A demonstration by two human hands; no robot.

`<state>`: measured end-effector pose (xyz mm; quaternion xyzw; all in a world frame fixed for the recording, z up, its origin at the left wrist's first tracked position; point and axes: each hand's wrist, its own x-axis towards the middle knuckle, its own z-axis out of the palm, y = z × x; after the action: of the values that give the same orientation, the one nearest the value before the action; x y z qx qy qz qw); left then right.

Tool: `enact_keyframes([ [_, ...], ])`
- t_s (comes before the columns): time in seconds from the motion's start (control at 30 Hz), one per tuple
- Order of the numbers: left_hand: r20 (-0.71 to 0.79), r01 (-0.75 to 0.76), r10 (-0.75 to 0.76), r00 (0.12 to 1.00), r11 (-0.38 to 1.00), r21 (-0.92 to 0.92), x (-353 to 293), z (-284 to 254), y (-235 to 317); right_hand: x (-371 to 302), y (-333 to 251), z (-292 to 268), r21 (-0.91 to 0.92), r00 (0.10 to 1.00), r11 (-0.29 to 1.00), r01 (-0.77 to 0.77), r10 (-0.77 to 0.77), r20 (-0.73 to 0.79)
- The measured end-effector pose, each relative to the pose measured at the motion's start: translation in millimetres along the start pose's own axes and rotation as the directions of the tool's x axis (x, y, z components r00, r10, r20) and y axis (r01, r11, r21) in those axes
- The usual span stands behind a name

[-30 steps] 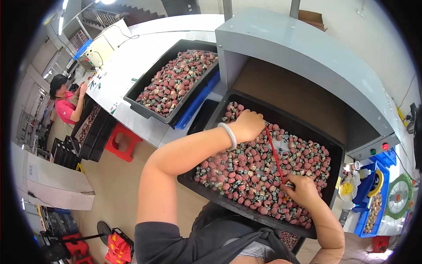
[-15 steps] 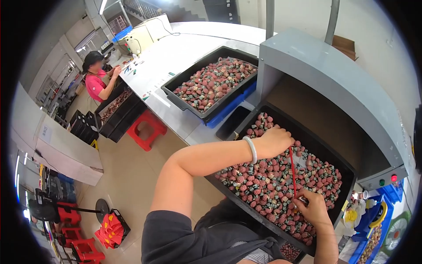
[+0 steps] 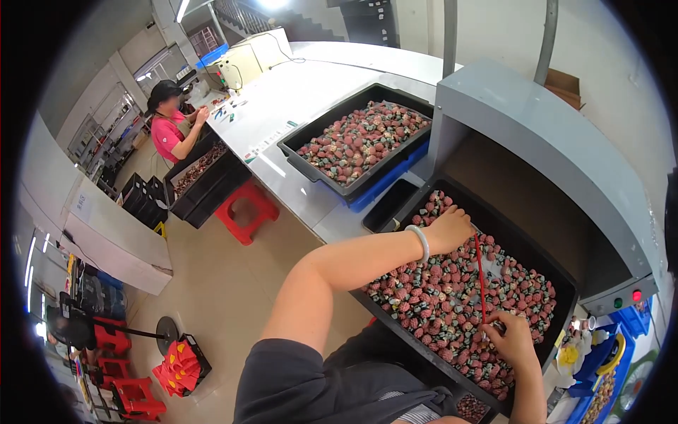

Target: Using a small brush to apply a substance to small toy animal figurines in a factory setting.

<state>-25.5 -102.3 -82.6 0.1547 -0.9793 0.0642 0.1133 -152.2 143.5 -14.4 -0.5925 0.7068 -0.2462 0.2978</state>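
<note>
A thin red cord (image 3: 481,277) stretches almost straight between my two hands. My left hand (image 3: 450,230), with a pale bangle at the wrist, has its fingers closed on the far end. Closer to me, my right hand (image 3: 511,337) pinches the near end; a small item at those fingertips is too small to name. Both hands are just over a black tray (image 3: 405,334) heaped with reddish, bumpy, berry-like pieces (image 3: 439,300) mixed with grey-green and cream bits. My left fingers hide part of the heap.
A grey arched machine (image 3: 551,134) borders the tray's far side. Another filled black tray (image 3: 300,166) stands on the white table (image 3: 311,71). A red stool (image 3: 245,212) and a co-worker (image 3: 169,127) are at the left. Blue bins (image 3: 614,367) are at the right.
The whole view has shifted a little, so things appear slightly farther right and lower. Both hands still hold the red cord, in nearly the same pose over the tray.
</note>
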Motion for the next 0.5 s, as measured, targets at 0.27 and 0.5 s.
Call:
enact_keyframes([
  [0.27, -0.121, 0.030, -0.060, 0.991, 0.970, -0.240, 1.3, -9.0, 2.3, -0.4, 5.5, 0.2, -0.041, 0.998, 0.999, 0.035, -0.037, -0.047],
  [0.5, 0.030, 0.025, -0.011, 0.999, 0.871, -0.490, 1.7, -12.9, 15.6, 4.0, 16.2, -7.5, 0.087, 0.998, 0.995, 0.052, -0.048, -0.046],
])
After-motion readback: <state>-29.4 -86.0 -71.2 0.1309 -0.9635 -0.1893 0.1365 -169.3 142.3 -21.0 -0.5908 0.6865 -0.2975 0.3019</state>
